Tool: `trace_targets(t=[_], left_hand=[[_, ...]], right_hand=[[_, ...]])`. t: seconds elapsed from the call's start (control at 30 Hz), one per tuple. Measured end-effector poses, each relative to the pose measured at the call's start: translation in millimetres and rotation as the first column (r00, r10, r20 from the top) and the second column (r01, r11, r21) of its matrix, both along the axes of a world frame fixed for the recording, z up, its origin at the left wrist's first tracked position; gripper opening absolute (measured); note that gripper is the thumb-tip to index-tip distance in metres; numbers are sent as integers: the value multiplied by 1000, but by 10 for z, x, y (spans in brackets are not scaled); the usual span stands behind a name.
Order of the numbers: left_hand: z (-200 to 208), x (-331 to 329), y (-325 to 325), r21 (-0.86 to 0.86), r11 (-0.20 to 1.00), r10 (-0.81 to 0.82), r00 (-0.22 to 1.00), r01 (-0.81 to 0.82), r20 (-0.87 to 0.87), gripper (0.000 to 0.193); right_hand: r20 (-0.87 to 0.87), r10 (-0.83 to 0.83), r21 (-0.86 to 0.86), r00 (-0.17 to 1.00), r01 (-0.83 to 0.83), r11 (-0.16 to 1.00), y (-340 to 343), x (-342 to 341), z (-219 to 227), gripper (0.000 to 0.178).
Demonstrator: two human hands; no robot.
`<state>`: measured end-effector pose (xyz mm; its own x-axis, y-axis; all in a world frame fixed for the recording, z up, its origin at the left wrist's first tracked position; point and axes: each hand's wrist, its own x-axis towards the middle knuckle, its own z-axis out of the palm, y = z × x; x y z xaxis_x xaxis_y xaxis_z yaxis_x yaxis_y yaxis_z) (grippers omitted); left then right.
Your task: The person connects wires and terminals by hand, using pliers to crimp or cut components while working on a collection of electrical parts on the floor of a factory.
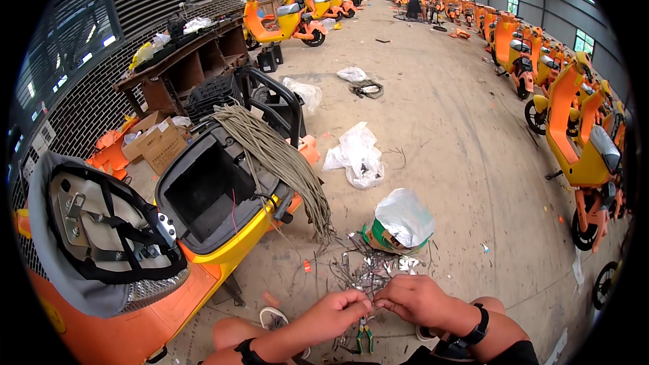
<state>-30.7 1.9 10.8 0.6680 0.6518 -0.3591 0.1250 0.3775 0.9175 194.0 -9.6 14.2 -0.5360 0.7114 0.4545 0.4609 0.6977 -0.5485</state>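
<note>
One grey seat (pixel 101 230), tipped up with its underside showing, is well off to the left of the fingers (pixel 355 296). Next over, still left of them and farther out, is an open black storage bin (pixel 203 182) in a yellow and orange scooter (pixel 203 274), with a thick bundle of tan cords (pixel 277 155) flopped over its edge. Then you get to the left hand (pixel 331 318), thumb and forefinger drawn in close like a pinch. Just beyond the fingertips there's a messy pile of dark and silvery scraps (pixel 368 270) on the floor, and green-handled pliers (pixel 365 338) lie just on the near side of them. The right hand (pixel 416 297) comes in close beside the left, its fingers curled and tips nearly together too. Honestly can't tell if either pinch is fully closed; anything between those tips is too small to make out. A bit right of the fingertips and beyond the pile sits a green and white sack (pixel 405 220), and way off right is a row of orange and yellow scooters (pixel 574 142).
</note>
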Motion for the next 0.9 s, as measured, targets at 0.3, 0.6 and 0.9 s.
trace_targets(t=[0.3,0.6,0.9], left_hand=[[103,4,7,13,985,-170,982,171,-85,48],[7,-28,-6,-46,982,-189,977,185,-98,35],[-31,-71,-27,-159,984,-78,996,85,51,28]], right_hand=[[209,82,132,974,-111,985,4,12,149,21],[157,52,8,986,-54,998,-81,41,140,14],[7,87,-213,996,-83,973,-48,74,188,25]])
